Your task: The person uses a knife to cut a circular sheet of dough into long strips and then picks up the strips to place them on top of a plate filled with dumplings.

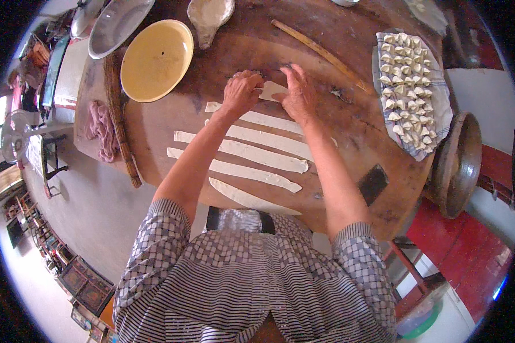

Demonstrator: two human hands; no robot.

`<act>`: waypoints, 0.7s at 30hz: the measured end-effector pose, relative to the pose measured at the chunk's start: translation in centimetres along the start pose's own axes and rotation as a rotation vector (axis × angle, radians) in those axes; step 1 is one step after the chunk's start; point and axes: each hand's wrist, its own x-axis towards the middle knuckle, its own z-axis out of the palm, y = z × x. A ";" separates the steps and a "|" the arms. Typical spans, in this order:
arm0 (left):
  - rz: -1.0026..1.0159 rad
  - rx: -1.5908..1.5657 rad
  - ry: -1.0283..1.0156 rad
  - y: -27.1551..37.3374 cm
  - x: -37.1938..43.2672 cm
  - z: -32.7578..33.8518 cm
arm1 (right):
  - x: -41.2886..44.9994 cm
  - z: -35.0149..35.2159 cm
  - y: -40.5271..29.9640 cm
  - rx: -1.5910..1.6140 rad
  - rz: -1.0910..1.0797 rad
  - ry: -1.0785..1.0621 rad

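Over the middle of a wooden board, my left hand (241, 93) has its curled fingers at the left edge of a small flat dough piece (273, 90). My right hand (301, 95) is on the other side, fingers spread, its thumb at the right edge of the same piece. Nearer my body lie several long dough strips (264, 155), roughly parallel, partly hidden under my forearms. The nearest is a tapered dough strip (249, 197) by the board's front edge. Beyond my right hand a wooden rolling pin (322, 51) lies aslant.
Rows of small folded dumplings (405, 68) rest on a checked cloth (440, 107) at right. A yellow basin (154, 64), metal basin (116, 25) and floury gourd scoop (210, 15) stand back left. A stalk bundle (120, 120), pink cloth (101, 130) and dark flat rectangle (373, 185) lie nearby.
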 end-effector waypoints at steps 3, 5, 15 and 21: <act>0.073 -0.271 -0.053 0.9 -0.1 -1.6 | 0.0 -0.9 0.4 0.271 -0.118 -0.078; 0.054 -0.431 -0.117 1.9 -0.4 -3.3 | -0.1 -2.5 0.4 0.489 -0.113 -0.234; -0.224 -1.066 -0.205 2.5 -1.6 -5.7 | -3.9 -6.6 0.7 1.095 0.503 -0.253; -0.324 -1.071 -0.195 1.0 -2.0 -6.0 | -4.9 -10.5 4.3 0.839 0.376 -0.234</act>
